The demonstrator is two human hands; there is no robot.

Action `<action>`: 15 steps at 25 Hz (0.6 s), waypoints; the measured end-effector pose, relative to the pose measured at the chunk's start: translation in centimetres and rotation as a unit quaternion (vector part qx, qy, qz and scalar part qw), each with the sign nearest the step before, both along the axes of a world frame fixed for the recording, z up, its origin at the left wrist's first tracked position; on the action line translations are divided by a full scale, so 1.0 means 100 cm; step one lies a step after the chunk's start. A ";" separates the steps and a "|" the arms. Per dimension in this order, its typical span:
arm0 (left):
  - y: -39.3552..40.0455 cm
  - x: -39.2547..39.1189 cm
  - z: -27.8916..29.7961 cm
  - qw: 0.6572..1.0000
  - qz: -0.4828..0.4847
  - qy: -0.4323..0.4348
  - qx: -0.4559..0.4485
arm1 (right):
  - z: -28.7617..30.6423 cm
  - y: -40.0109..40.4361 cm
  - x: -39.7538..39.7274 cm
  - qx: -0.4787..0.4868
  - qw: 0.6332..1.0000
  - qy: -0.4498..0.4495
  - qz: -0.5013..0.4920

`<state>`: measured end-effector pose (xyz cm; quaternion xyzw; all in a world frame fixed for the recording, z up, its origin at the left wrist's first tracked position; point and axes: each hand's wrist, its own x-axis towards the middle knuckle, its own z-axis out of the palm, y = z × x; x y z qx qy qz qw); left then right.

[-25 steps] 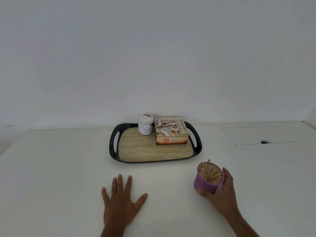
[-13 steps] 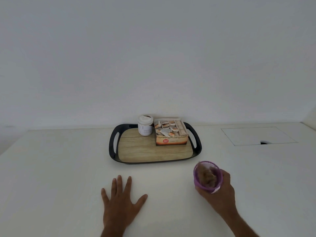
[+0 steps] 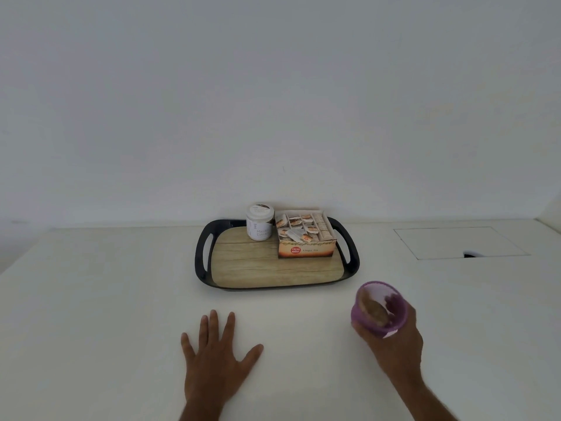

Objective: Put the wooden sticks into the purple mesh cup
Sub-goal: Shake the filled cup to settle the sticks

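My right hand (image 3: 397, 350) grips the purple mesh cup (image 3: 394, 311) from below and behind, holding it tilted just above the white table at the right. A bundle of wooden sticks (image 3: 372, 309) sits inside the cup, blurred, leaning against its left wall. My left hand (image 3: 217, 363) lies flat on the table with its fingers spread, well to the left of the cup and holding nothing.
A black tray with a wood-look base (image 3: 261, 265) stands behind the hands. On it are a white jar (image 3: 260, 221) and an open box of tea bags (image 3: 306, 238). A flat hatch with a dark notch (image 3: 458, 243) lies in the table at the far right.
My right hand has lifted and tipped the cup a little toward me and to the right. The sticks have slid against the cup's left wall. My left hand has stayed put.
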<state>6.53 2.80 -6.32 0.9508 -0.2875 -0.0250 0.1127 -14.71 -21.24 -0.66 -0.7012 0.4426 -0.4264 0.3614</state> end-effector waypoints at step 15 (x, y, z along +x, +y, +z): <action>0.000 0.000 -0.009 0.999 0.004 -0.034 -0.019 | -0.014 -0.006 -0.010 0.069 0.997 0.008 0.028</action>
